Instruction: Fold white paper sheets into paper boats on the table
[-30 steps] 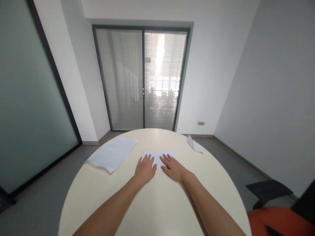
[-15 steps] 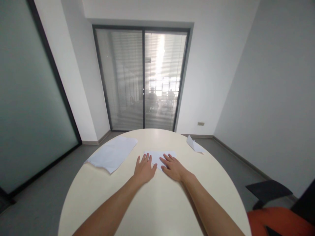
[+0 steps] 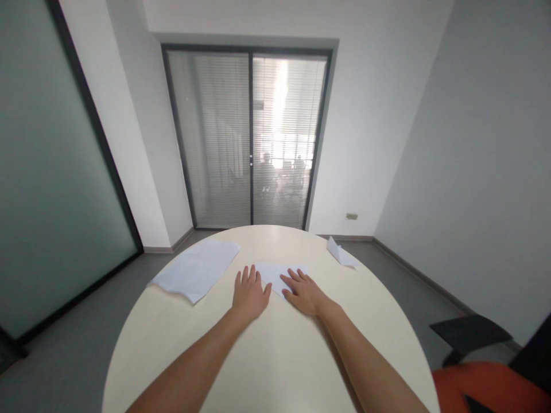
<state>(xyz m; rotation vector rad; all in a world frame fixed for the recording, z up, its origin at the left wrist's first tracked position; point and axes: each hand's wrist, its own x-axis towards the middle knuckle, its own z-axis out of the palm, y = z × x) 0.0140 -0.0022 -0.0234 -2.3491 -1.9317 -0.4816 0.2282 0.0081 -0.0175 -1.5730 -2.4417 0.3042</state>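
Note:
A small white sheet of paper [image 3: 275,272] lies on the round table [image 3: 275,350], partly covered by both hands. My left hand [image 3: 250,293] is at the paper's left edge, palm down, fingers stretched out and thumb toward the sheet. On the right side of the paper rests my right hand [image 3: 303,291], flat with its fingers spread. Neither hand grasps anything. How firmly either one presses on the sheet cannot be seen.
A larger crinkled white sheet [image 3: 200,267] lies on the table's left side. Folded white paper [image 3: 341,254] stands near the right rim. An orange chair [image 3: 491,384] with a black armrest [image 3: 471,332] is at lower right. Beyond the table are glass doors [image 3: 249,137].
My left hand has shifted slightly left and away from me, showing more of the paper's left part. My right hand stays almost in the same place.

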